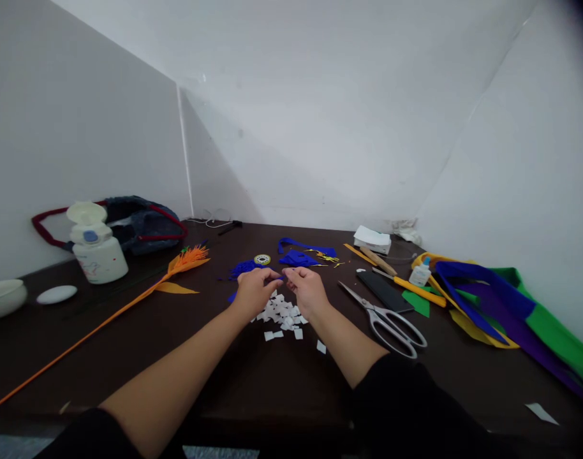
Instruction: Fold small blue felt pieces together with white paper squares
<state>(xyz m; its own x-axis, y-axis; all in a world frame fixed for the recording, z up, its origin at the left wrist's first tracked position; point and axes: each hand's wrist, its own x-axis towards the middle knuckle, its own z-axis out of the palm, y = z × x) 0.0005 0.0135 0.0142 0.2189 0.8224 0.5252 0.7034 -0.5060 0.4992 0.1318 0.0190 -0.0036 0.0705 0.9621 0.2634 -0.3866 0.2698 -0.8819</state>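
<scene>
My left hand (254, 288) and my right hand (309, 290) are close together above the table, fingers pinched. Between their fingertips shows a small blue strip (282, 277), partly hidden by the fingers. Beneath them lies a scattered heap of small white paper pieces (282, 313). Just beyond my left hand sit a pile of thin blue bits (243, 269) and a small round tape roll (261, 259). Blue felt pieces (298, 258) and thin yellow strips (327, 257) lie past my right hand. Grey-handled scissors (383, 317) rest open to the right.
On the left are an orange craft flower (189, 260), a white bottle (100, 258), a bowl (4, 298) and a denim bag (145, 228). To the right lie a yellow-handled tool (423, 291), a glue bottle (420, 274), coloured felt (504, 296) and a white box (372, 240).
</scene>
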